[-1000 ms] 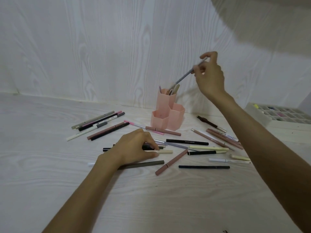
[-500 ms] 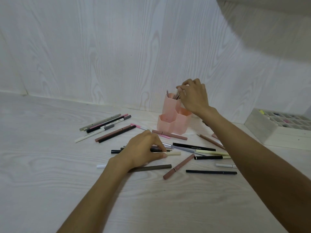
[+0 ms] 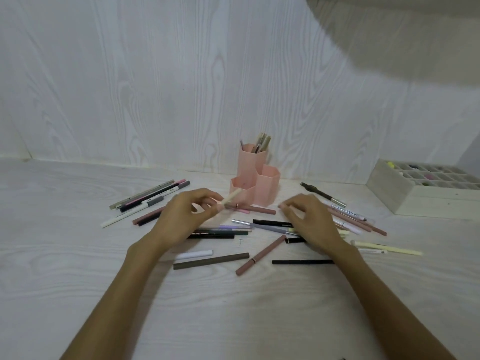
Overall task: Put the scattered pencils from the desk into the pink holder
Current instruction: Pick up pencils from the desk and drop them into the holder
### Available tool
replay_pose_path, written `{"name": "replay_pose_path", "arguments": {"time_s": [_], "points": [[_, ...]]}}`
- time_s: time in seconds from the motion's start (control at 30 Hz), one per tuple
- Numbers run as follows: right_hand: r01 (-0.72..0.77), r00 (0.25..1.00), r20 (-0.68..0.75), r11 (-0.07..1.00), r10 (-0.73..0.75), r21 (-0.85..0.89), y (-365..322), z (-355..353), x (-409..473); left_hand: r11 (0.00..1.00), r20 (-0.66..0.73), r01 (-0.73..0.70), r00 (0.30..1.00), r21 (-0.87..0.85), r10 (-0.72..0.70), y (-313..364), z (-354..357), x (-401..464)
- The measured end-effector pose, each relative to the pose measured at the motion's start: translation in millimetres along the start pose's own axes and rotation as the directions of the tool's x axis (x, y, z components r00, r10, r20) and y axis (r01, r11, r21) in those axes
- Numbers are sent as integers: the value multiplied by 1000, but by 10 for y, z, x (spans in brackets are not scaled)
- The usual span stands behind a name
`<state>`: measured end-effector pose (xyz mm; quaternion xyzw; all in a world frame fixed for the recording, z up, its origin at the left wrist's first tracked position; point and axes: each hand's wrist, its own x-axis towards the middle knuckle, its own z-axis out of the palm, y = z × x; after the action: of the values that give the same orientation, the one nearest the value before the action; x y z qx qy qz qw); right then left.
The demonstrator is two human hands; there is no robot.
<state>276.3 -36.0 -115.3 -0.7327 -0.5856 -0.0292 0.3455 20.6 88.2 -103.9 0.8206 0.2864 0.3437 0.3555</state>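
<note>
My left hand [image 3: 181, 216] pinches a cream pencil [image 3: 232, 196] just in front of the pink holder [image 3: 255, 183], whose tallest cell holds several pencils [image 3: 262, 141] standing upright. What the two lower cells hold is hidden. My right hand [image 3: 309, 219] hangs over the scattered pencils [image 3: 262, 252] on the bench [image 3: 233, 307], fingers curled loosely, holding nothing. A compartmented wooden box [image 3: 420, 198] at the right holds small coloured items.
</note>
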Motion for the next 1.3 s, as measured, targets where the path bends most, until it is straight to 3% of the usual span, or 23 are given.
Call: {"name": "replay_pose_path", "arguments": {"time_s": [0.13,0.33,0.53,0.73,0.9,1.03,1.3], "points": [[27,993,119,999,-24,-19,188,69,-73,997,-137,22,990,-80,-33,94,-141,35],[67,995,77,997,-63,-48,233,124,-89,979,-337,-71,942,-192,3,621,-371,374],[61,994,92,998,-59,-23,226,123,-87,979,-510,-196,848,-53,142,1134,-240,995],[31,988,146,997,-41,69,253,45,-105,956,-498,-137,829,260,254,1045,121,1281],[-64,979,202,971,17,230,294,-18,-85,932,-437,-63,871,357,226,923,242,1406],[-67,981,193,973,24,222,299,-4,-82,912,-357,-14,917,410,175,832,329,1443],[-65,985,168,974,28,216,271,-7,-83,801,-307,51,937,597,169,721,379,1550]]}}
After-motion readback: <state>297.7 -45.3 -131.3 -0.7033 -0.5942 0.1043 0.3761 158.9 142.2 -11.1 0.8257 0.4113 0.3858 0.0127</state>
